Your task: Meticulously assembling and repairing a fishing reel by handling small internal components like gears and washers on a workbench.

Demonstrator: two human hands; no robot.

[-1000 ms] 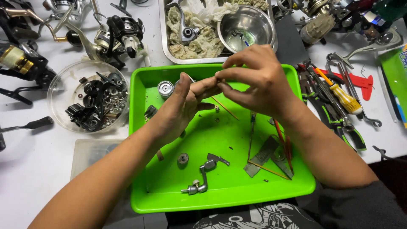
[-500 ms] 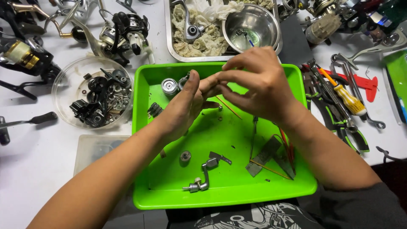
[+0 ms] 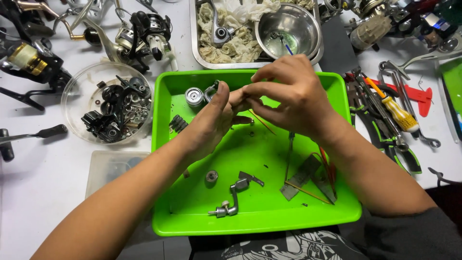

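My left hand [image 3: 211, 120] and my right hand [image 3: 288, 94] meet above the bright green tray [image 3: 192, 226], fingertips pinched together on a small part that the fingers hide. A dark metal ring-shaped piece [image 3: 210, 90] sticks out by my left thumb. In the tray lie a silver round spool part [image 3: 194, 96], a black ribbed piece [image 3: 177, 123], a small round metal bushing [image 3: 211, 176], a silver crank handle arm [image 3: 232, 195], grey flat metal pieces [image 3: 308, 175] and thin orange wires [image 3: 327, 166].
A clear round bowl [image 3: 72, 94] of dark reel parts sits left of the tray. Fishing reels [image 3: 144, 33] lie at the back left. A metal pan with rags [image 3: 231, 41] and a steel bowl [image 3: 288, 29] stand behind. Pliers, wrenches and a yellow-handled screwdriver [image 3: 397, 113] lie on the right.
Both hands stay together over the tray and have shifted slightly toward its back edge. The fingers have turned a little around the small part.
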